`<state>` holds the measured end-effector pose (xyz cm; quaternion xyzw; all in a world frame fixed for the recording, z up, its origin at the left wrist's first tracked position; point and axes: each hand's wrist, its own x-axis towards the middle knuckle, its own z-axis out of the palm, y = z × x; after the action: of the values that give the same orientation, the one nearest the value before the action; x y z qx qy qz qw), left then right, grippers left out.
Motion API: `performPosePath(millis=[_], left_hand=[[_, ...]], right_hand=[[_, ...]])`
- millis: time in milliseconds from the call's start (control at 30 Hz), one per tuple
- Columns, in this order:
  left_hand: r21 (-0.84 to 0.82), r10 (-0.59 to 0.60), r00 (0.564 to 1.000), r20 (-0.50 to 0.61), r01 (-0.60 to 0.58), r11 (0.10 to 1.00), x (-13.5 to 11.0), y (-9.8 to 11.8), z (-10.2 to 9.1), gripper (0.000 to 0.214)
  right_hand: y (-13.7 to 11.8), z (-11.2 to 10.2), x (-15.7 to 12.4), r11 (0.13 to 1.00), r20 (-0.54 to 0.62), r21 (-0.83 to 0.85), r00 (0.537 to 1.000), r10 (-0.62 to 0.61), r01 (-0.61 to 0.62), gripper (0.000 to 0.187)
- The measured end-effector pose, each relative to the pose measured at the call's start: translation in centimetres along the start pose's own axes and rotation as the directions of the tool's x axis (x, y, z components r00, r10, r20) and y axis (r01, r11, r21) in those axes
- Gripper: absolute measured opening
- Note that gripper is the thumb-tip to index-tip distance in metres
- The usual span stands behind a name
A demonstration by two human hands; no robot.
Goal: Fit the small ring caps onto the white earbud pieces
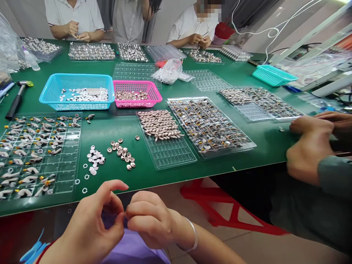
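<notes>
My left hand [95, 220] and my right hand [152, 218] meet in front of the table's near edge, fingertips close together. The left thumb and a finger are pinched, with the index finger raised and bent. My right fingers are curled in against them. Whatever lies between the fingertips is hidden. On the table just beyond are white round discs [95, 160], small white rings [85, 190] and small metallic cups [127, 155]. To the left, a clear compartment tray [64, 167] holds rows of curved pale pieces with yellow bits.
Behind stand a blue basket [79, 107] of white discs and a pink basket [154, 94] of cups. A hammer [17, 101] lies left. More trays [176, 154] of parts lie right. A co-worker's hands [310, 146] are at the right edge; several people sit or stand opposite.
</notes>
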<state>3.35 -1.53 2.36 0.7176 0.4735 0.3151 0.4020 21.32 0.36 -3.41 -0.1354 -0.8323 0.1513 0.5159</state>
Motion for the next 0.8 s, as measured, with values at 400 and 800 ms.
performPosePath(millis=[400, 800], left_hand=[[-0.106, -0.059, 0.998, 0.017, 0.061, 0.993, -0.4, -0.8, 0.6, 0.051], [-0.154, -0.104, 0.995, 0.013, 0.104, 0.983, -0.6, -1.0, 0.6, 0.046]], right_hand=[[-0.1, 0.2, 0.0, 1.0, 0.012, 0.003, 1.0, 0.002, -0.002, 0.018], [-0.1, 0.0, -0.2, 1.0, -0.012, 0.001, 1.0, 0.023, -0.023, 0.02]])
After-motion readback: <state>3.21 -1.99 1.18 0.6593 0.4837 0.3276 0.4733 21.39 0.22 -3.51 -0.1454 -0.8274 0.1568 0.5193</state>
